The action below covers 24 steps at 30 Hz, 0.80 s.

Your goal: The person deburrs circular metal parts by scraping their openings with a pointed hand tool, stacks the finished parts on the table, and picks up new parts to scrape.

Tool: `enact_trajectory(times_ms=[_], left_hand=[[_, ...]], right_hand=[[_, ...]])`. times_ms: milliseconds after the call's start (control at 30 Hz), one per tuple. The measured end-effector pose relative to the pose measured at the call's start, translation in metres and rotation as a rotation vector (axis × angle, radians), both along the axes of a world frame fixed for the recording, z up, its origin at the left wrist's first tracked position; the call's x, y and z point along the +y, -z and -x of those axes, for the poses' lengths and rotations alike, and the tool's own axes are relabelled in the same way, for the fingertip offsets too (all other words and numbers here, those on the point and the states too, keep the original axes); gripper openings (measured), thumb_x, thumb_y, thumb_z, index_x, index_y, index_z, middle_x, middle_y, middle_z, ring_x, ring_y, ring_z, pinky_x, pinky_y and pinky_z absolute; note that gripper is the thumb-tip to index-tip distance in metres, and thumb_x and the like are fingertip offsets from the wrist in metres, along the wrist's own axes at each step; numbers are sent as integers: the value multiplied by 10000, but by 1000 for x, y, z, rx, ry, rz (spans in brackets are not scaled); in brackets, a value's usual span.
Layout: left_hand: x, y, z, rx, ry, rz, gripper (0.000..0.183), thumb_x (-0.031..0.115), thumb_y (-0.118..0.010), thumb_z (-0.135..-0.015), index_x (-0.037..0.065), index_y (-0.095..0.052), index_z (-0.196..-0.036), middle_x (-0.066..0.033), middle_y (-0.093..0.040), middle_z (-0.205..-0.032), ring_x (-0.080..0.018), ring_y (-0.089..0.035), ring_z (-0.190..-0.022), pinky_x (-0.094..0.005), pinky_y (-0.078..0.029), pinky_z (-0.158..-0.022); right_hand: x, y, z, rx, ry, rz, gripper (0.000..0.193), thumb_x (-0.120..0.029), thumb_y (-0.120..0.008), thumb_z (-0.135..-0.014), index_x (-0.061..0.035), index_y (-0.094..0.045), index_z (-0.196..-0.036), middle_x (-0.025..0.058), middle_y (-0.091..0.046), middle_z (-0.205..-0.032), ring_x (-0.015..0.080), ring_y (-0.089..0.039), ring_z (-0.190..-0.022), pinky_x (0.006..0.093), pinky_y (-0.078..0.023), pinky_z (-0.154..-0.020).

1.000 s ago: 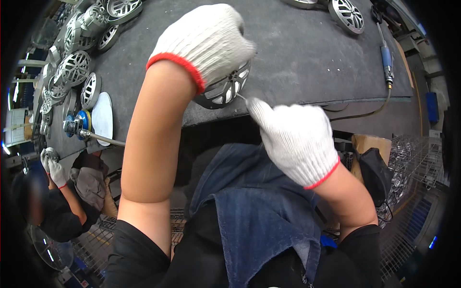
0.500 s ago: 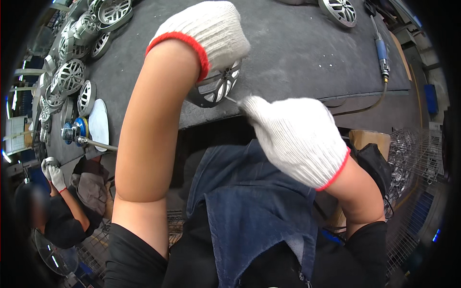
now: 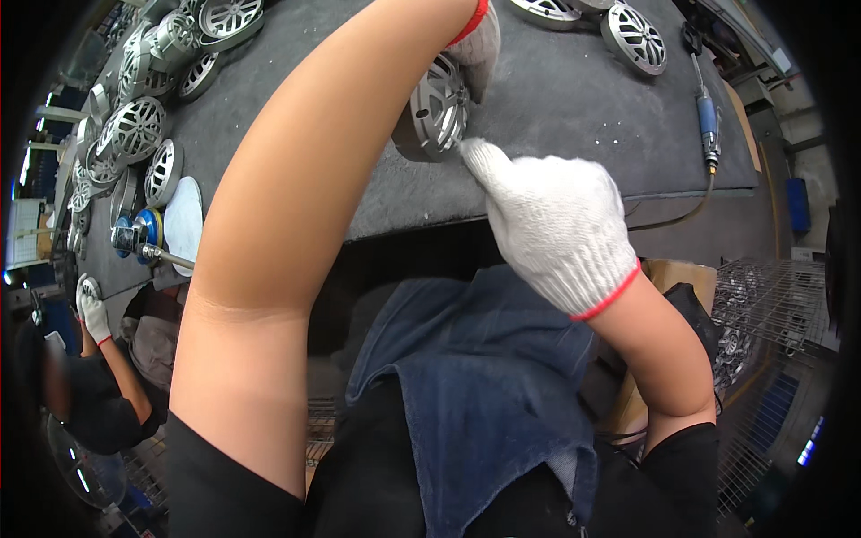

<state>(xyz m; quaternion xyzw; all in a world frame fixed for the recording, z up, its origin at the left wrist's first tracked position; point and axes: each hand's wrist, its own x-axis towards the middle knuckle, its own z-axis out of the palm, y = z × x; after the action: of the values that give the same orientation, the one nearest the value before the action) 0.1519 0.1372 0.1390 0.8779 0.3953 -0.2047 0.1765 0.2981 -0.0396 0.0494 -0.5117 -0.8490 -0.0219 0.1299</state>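
Note:
A round, spoked silver metal part (image 3: 439, 112), like a small wheel cover, stands tilted on the dark tabletop near its front edge. My left hand (image 3: 481, 56), in a white knit glove with a red cuff, grips it from its far right side; most of those fingers are hidden by the part and the frame's upper edge. My right hand (image 3: 560, 220), gloved the same way, is closed at the part's lower right rim. From its fingertips a thin metal tool (image 3: 458, 142) reaches the rim; the rest of the tool is hidden in the glove.
Similar spoked parts (image 3: 136, 130) are heaped at the left, with a few more (image 3: 634, 40) at the far right. A blue air tool (image 3: 708, 121) with a hose lies right; a power tool (image 3: 134, 238) sits left. A co-worker (image 3: 99, 386) is at lower left.
My left hand has moved farther away and to the right, and the spoked part has been turned and shifted up with it. My right hand has followed slightly upward.

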Motion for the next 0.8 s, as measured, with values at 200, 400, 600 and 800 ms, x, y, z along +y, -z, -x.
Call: enact_trajectory(times_ms=[200,400,600,800], left_hand=[[3,-5,-3,-22,38,-26,402,368,-747,-899,28,-876,-1071,-213,-833,-1170,-415,-802,-1039,-490,-629,-956],[8,-5,-5,-37,66,-45,397,360,-751,-895,21,-873,-1061,-213,-828,-1130,-405,-802,-1007,-487,-629,-930],[15,-6,-9,-44,105,-66,392,351,-754,-891,13,-870,-1051,-213,-824,-1089,-395,-801,-975,-483,-629,-904],[18,1,-15,-53,147,-59,387,343,-757,-887,6,-867,-1041,-213,-820,-1049,-385,-801,-943,-480,-630,-878]], right_hand=[[11,-9,-8,65,52,39,231,-125,-681,-1050,-125,-762,-1267,139,-773,-816,343,-783,-745,476,-615,-699],[6,-22,-16,109,37,103,232,-152,-687,-1065,-116,-744,-1287,159,-767,-823,377,-776,-769,484,-616,-711],[2,-13,-13,-17,8,-54,245,-104,-667,-953,-114,-709,-1194,86,-732,-714,308,-771,-653,475,-602,-587],[22,-5,-14,-34,53,-75,357,-134,-674,-1005,-161,-744,-1354,91,-739,-770,308,-758,-687,462,-603,-647]])
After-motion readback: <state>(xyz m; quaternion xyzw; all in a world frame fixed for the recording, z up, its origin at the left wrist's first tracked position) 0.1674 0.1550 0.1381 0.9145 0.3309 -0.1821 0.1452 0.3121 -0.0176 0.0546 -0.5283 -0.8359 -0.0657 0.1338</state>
